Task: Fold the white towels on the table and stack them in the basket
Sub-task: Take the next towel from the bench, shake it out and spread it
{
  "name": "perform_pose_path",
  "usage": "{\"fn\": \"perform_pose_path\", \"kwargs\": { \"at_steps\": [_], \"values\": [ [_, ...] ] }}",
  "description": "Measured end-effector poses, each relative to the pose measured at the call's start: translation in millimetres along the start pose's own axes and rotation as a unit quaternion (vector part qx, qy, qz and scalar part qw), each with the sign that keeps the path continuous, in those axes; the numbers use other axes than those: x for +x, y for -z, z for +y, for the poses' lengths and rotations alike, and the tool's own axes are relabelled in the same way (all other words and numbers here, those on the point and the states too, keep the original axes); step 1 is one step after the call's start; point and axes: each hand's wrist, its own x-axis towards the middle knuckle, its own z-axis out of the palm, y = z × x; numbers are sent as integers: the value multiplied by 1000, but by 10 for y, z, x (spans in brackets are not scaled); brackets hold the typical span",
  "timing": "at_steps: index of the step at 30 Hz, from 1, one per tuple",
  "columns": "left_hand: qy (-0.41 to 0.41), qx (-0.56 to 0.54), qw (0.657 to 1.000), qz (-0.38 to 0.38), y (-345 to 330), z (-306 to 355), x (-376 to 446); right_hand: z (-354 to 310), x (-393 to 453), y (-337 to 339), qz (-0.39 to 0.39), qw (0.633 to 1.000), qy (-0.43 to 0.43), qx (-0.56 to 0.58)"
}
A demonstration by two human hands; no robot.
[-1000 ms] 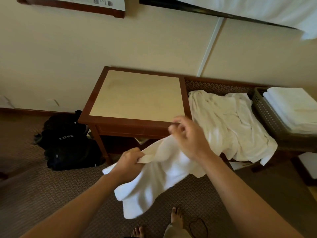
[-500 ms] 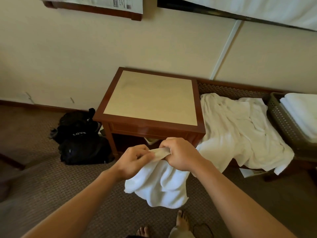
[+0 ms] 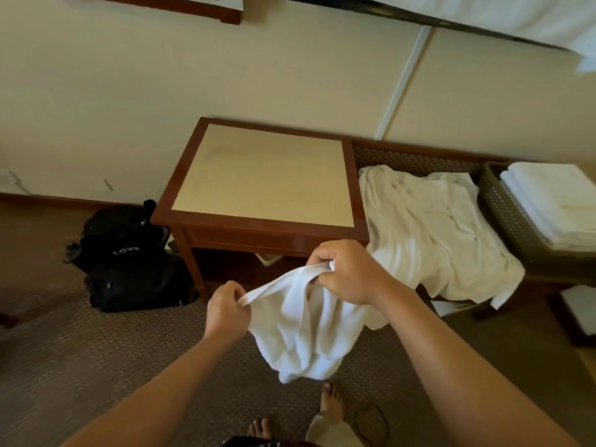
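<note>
A white towel [image 3: 303, 330] hangs bunched in the air in front of the small wooden table [image 3: 264, 175]. My left hand [image 3: 227, 309] pinches its top edge on the left. My right hand [image 3: 346, 271] grips the same edge further right and a bit higher. More white towels [image 3: 429, 230] lie crumpled on the low bench to the right of the table. At the right edge stands a brown perforated basket [image 3: 506, 214] holding a stack of folded white towels [image 3: 554, 201].
Black bags [image 3: 129, 259] sit on the carpet left of the table, against the wall. My bare feet [image 3: 332, 404] show at the bottom. The table top carries nothing. A white box [image 3: 580, 311] stands on the floor at the far right.
My hands have moved apart along the towel's top edge, the left one down and left. The towel now hangs spread between them rather than bunched under both hands.
</note>
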Motion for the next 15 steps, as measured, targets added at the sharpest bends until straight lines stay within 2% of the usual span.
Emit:
{"fn": "perform_pose_path", "kwargs": {
  "at_steps": [2,4,5,7,9,11,12,13,15],
  "values": [
    [93,75,991,-54,-82,-268,33,40,-14,75,27,999,-22,-3],
    [227,68,965,-111,-142,-523,35,114,-15,125,69,996,-47,-9],
    [290,1,948,-130,-157,-613,33,154,-13,137,88,994,-59,-16],
    [364,-172,903,-147,-135,-663,23,222,-13,124,110,990,-81,-39],
    [371,-271,877,-142,-88,-608,38,274,-16,80,122,986,-100,-63],
    [351,-292,880,-133,-44,-538,42,326,-11,40,123,982,-118,-84],
    [334,-261,898,-118,-16,-519,43,347,-7,23,119,981,-125,-90],
    [298,-192,930,-96,12,-523,45,362,-4,10,114,981,-129,-95],
    [182,-5,981,-61,66,-598,61,362,8,-9,100,981,-129,-101]
  ]
}}
